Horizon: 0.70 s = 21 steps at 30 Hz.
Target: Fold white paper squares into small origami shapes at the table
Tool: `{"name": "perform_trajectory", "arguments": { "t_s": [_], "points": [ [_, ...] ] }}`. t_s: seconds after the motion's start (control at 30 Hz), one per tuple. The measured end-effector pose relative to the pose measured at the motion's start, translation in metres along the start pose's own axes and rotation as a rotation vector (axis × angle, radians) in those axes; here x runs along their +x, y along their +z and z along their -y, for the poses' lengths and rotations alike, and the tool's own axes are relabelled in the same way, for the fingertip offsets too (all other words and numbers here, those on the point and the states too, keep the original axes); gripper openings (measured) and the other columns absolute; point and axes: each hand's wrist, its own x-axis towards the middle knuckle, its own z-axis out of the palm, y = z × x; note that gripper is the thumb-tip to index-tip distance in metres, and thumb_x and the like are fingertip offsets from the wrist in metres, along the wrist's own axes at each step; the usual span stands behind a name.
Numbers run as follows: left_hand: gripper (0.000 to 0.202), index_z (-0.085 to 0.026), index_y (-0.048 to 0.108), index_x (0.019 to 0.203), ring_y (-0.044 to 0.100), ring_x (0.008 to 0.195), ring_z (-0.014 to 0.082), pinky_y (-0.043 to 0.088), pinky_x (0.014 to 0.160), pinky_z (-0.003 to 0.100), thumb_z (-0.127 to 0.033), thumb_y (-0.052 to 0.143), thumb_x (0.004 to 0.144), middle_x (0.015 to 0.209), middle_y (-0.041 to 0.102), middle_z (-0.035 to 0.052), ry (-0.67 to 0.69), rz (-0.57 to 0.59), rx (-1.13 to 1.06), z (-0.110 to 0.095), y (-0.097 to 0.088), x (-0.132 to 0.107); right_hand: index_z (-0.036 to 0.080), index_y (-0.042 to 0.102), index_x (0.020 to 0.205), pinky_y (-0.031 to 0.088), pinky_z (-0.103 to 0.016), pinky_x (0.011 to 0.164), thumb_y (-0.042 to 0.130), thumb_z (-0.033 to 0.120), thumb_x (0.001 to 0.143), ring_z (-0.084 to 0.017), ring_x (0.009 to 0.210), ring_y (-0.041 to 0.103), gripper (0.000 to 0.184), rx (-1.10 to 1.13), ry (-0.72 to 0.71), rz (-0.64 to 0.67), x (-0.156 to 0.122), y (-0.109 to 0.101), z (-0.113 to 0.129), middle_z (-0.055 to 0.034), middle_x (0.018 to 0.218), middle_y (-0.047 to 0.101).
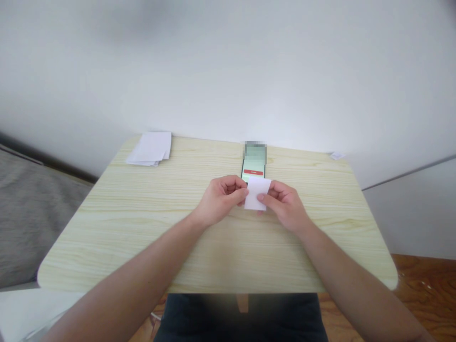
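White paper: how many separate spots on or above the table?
3: a stack at the far left of the table, a paper piece held by the left hand and right hand, and a small scrap at the far right. The stack may hide sheets.

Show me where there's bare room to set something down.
Bare tabletop lies between the paper stack and the phone, and between the phone and the small paper piece at far right. It is crowded mid-table, where the left hand and right hand hold a white slip by the phone.

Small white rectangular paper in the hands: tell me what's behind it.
A rectangular, black-edged, green-screened phone shows past the white paper; the phone's near end is covered.
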Motion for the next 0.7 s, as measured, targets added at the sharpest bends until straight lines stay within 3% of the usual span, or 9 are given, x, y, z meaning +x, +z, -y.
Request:
{"name": "perform_trajectory", "arguments": {
  "t_s": [0.23, 0.37, 0.43, 0.53, 0.7],
  "points": [
    [0.016, -0.018, 0.059, 0.089, 0.061, 0.058, 0.0117, 0.045, 0.059, 0.023, -0.020, 0.074, 0.084, 0.063, 0.064, -0.0025, 0.001, -0.013, -0.111, -0.001, 0.002, -0.001, 0.021, 0.068, 0.111, 0.061, -0.031, 0.061, 0.077, 0.030, 0.088, -0.018, 0.073, 0.071, 0.027, 0.036, -0.017, 0.010, 0.002, 0.000, 0.000, -0.0042, 0.092, 0.078],
    [0.022, -0.019, 0.066, 0.102, 0.061, 0.057, 0.0122, 0.048, 0.059, 0.024, -0.021, 0.076, 0.083, 0.062, 0.065, -0.0032, 0.042, 0.028, -0.213, 0.002, 0.000, 0.001, 0.021, 0.072, 0.107, 0.059, -0.028, 0.057, 0.078, 0.026, 0.087, -0.014, 0.059, 0.069, 0.022, 0.038, -0.058, -0.016, 0.003, -0.002, -0.001, 0.0004, 0.078, 0.076],
    [0.017, -0.017, 0.072, 0.099, 0.063, 0.061, 0.0130, 0.050, 0.060, 0.025, -0.022, 0.077, 0.083, 0.070, 0.069, 0.0005, 0.070, 0.046, -0.229, 0.005, -0.001, 0.003, 0.022, 0.075, 0.104, 0.059, -0.028, 0.055, 0.078, 0.024, 0.087, -0.014, 0.057, 0.069, 0.018, 0.046, -0.072, -0.014, 0.004, -0.004, -0.002, 0.0006, 0.077, 0.076],
    [0.009, -0.016, 0.080, 0.091, 0.065, 0.068, 0.0137, 0.052, 0.064, 0.027, -0.021, 0.076, 0.084, 0.081, 0.073, 0.0047, 0.096, 0.068, -0.236, 0.008, -0.003, 0.003, 0.023, 0.079, 0.099, 0.060, -0.029, 0.058, 0.076, 0.022, 0.088, -0.016, 0.066, 0.072, 0.012, 0.115, -0.066, 0.028, 0.004, -0.005, -0.004, -0.0023, 0.087, 0.078],
    [0.013, -0.019, 0.083, 0.093, 0.066, 0.071, 0.0136, 0.054, 0.069, 0.026, -0.015, 0.072, 0.087, 0.082, 0.076, 0.0047, 0.064, 0.106, -0.297, 0.009, -0.005, 0.002, 0.023, 0.082, 0.097, 0.062, -0.031, 0.064, 0.072, 0.019, 0.086, -0.021, 0.084, 0.073, 0.015, 0.279, 0.006, 0.062, 0.004, -0.006, -0.003, -0.0051, 0.095, 0.079]
  ]
}}
